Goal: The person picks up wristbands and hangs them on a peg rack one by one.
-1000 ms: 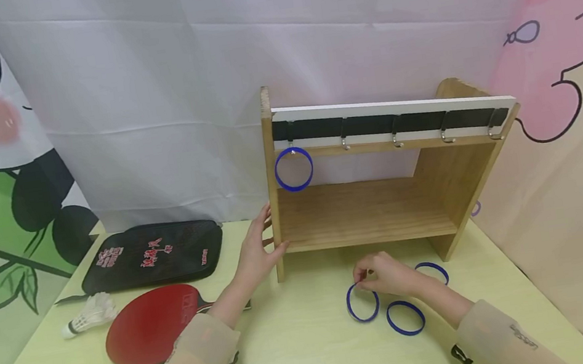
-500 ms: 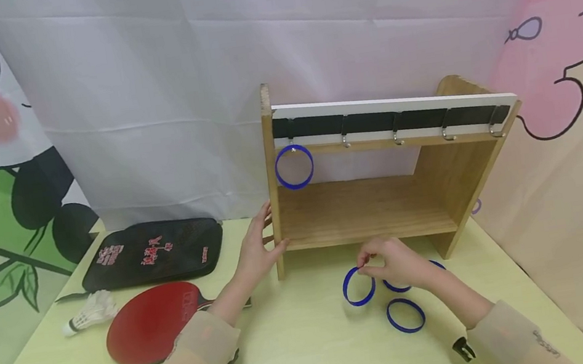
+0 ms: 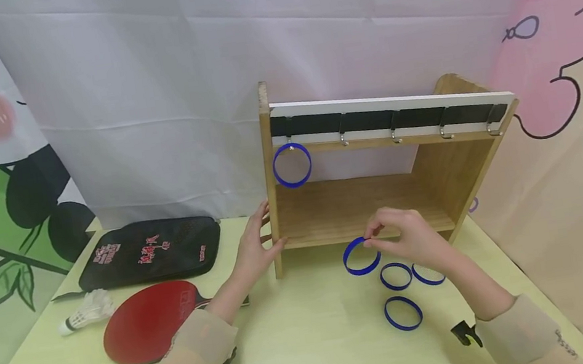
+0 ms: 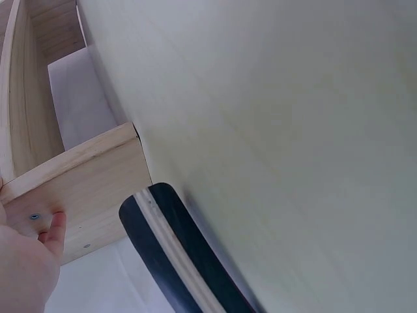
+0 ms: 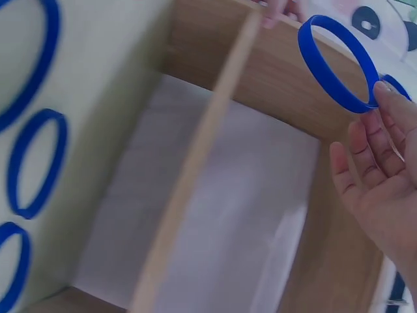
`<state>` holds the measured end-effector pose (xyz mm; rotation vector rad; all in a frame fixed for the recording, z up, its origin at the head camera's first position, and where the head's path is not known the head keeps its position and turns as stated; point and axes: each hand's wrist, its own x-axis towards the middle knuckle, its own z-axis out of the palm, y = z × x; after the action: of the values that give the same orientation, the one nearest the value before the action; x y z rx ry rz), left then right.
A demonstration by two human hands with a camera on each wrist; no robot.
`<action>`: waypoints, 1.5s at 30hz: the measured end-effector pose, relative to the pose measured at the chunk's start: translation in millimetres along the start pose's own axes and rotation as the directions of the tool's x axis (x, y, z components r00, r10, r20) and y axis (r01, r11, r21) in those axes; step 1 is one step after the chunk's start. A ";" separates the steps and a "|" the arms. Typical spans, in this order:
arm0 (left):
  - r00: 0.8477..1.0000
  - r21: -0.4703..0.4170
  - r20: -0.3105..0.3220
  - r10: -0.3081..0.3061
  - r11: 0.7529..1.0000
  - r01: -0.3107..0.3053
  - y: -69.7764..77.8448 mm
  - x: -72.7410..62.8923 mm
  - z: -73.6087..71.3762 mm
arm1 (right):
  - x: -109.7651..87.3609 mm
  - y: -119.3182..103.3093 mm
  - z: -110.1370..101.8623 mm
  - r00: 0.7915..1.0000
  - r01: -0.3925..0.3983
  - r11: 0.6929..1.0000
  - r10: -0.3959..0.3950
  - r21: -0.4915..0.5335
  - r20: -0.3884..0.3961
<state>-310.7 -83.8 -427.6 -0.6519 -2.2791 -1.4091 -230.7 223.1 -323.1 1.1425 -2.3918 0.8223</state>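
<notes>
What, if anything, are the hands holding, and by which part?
The right hand pinches a blue ring by one spot on its rim. The left hand grips the wooden rack by the front edge of its left side panel.

A thin blue ring [image 3: 363, 272] is being held tilted in the air near the front of an upright wooden rack [image 3: 348, 206]. A matching ring [image 3: 294, 185] is hanging from its leftmost hook [image 3: 290, 139]; three more rings [image 3: 398, 288] are lying on the tabletop [image 3: 319, 340].

2 blue rings [image 5: 52, 26] partly beyond the right wrist view's left edge
</notes>
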 end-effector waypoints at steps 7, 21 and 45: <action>1.000 -0.008 0.001 -0.005 1.000 0.005 1.1 0.6 -0.6 | 16.6 -12.8 -24.8 0.991 0.090 0.996 -0.089 0.006 -0.099; 1.000 0.009 -0.010 0.002 1.000 -0.002 1.0 0.7 -0.4 | 57.6 -33.8 -61.8 0.956 0.188 0.982 -0.188 -0.025 -0.227; 1.000 -0.002 -0.016 0.019 1.000 -0.019 -1.2 -0.2 1.0 | 111.9 -18.7 -71.9 0.948 0.004 0.983 -0.062 -0.184 -0.312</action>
<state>-311.3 -83.4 -429.0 -0.6586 -2.2532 -1.4030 -278.5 194.9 -200.7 0.9004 -2.1257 0.7002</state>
